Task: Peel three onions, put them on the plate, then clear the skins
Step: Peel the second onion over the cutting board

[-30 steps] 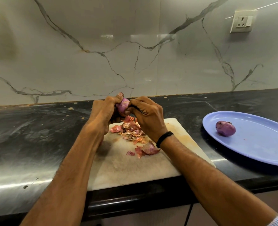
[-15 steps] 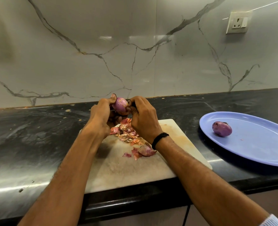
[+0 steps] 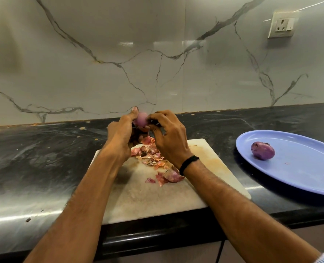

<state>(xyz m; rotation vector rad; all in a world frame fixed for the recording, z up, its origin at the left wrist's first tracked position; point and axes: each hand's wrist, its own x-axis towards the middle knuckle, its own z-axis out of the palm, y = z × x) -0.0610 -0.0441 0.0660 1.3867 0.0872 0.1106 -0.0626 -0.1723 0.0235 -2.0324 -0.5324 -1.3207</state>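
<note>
Nearest, reaching out over the front edge of the black countertop (image 3: 43, 158) with both bare forearms, a black wristband (image 3: 188, 161) on the right wrist. Working above the pale cutting board (image 3: 138, 198), probably to catch the droppings there rather than on the counter. Already littered with a heap of papery onion skins (image 3: 149, 155) under the hands and one larger curved piece of skin (image 3: 172, 176) just beside the right wrist.

Holding the second onion (image 3: 141, 118) lifted off the board near its far edge, pink and glossy where bared, likely raised for a clear look at the last scraps. Cradling it with the left hand (image 3: 119, 135), fingers curled beneath, thumb straight up beside it. Pinching at its right end with the right hand (image 3: 168, 137), fingers bent in tight. Something thin and dark at those fingertips, too small to name.

Further right, well apart from the board, a blue plate (image 3: 300, 177) set within easy reach, one peeled onion (image 3: 262, 150) lying on it. By that count, on the second of three, with the clearing not yet begun.

Beyond, a veined marble backsplash (image 3: 157, 54) and a wall socket (image 3: 281, 23).
</note>
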